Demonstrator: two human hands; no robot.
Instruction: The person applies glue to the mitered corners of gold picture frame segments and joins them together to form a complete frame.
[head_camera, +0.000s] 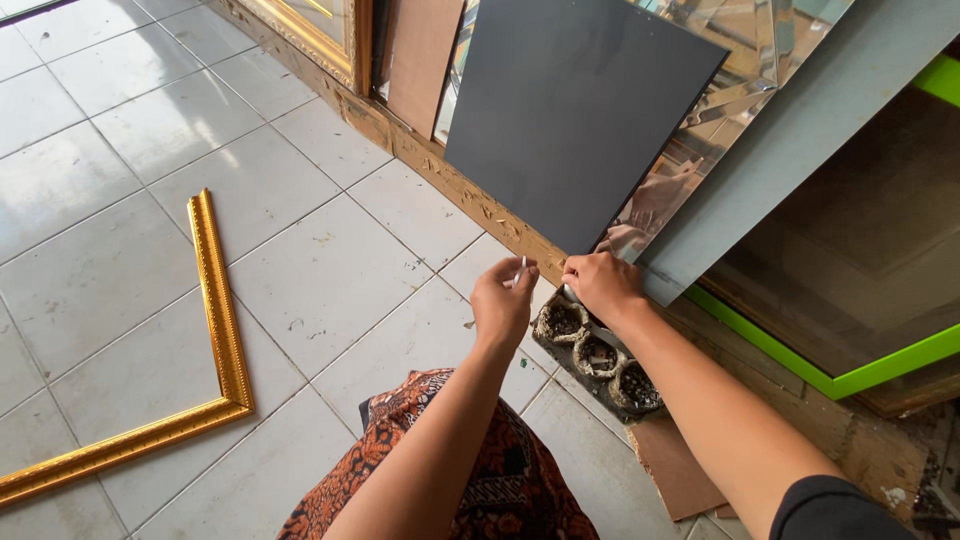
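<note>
Pinching a small white stick (519, 272) in my left hand (503, 300), my right hand (600, 283) closed at the dark panel's (575, 110) bottom corner; open tile floor (300, 260) lies leftward, gold frame (215, 330) well apart.

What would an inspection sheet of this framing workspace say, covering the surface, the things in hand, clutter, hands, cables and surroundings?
Surface: white tiled floor, faintly marked.
Job's things: dark grey board leaning upright against stacked mirrors; small white piece pinched at its lower corner.
Clutter: dark tray with three dirty round cups; brown cardboard sheet; gold L-shaped frame piece lying on the floor.
Hands: left hand pinches the white piece; right hand touches the board's bottom corner.
Cables: nothing seen.
Surroundings: gilt-framed mirror, green-edged glass panel, patterned cloth over the lap.
</note>
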